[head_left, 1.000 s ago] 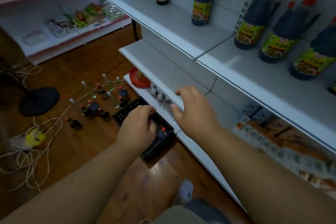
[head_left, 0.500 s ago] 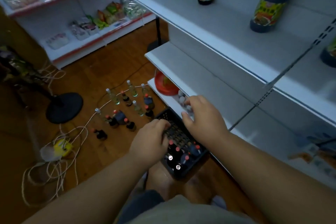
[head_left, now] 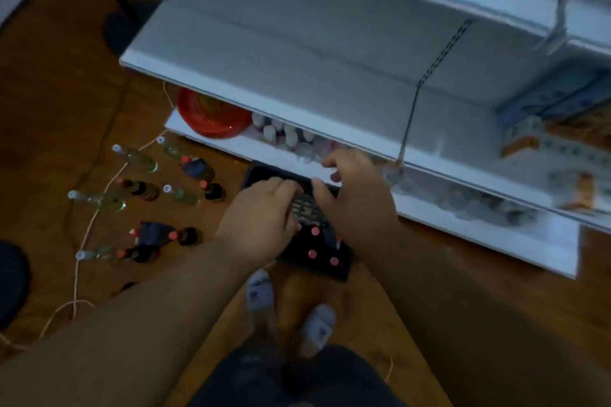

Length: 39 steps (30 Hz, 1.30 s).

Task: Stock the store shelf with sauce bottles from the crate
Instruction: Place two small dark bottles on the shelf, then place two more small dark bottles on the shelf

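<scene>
The scene is dim, with a cool bluish cast on the white shelf (head_left: 297,76) and dull brown on the floor (head_left: 66,109). Motion blur smears everything, worst toward the right edge, where the boxes (head_left: 545,139) lose detail. Wide-angle distortion bends shelf lines. Both forearms look dark and underexposed.

Head camera, single view
Looks steeply down past shelf (head_left: 297,102) edges onto floor (head_left: 66,76); both forearms near the lens.

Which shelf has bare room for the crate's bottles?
The middle shelf is bare from its left end to the slotted upright. The bottom shelf is crowded with white-capped bottles beside a red lid.
</scene>
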Each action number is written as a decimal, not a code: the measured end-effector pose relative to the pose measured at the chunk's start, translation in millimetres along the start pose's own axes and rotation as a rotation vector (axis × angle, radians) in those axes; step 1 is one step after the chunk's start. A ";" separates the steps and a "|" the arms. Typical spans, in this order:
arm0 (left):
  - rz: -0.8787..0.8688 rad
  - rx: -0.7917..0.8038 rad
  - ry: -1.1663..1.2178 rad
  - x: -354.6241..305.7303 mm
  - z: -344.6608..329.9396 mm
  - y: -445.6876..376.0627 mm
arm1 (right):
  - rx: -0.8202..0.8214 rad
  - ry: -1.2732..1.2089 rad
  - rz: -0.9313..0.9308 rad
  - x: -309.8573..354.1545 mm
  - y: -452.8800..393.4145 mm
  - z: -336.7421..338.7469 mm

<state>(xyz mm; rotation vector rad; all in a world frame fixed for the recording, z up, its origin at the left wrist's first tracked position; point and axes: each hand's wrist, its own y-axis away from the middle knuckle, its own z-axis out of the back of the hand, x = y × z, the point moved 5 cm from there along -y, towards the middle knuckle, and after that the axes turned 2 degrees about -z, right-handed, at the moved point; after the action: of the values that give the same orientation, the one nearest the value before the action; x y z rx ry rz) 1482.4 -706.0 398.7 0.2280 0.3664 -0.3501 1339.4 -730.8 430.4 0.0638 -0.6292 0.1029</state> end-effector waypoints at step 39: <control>0.391 0.232 0.322 165.2 -254.0 -74.1 | 0.403 0.148 -0.235 -196.1 -20.7 -266.5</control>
<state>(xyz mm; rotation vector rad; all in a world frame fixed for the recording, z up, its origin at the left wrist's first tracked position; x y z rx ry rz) 1520.9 -751.1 92.4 0.5777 0.5866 0.0344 1339.8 -742.1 99.0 0.5137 -0.4424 0.0057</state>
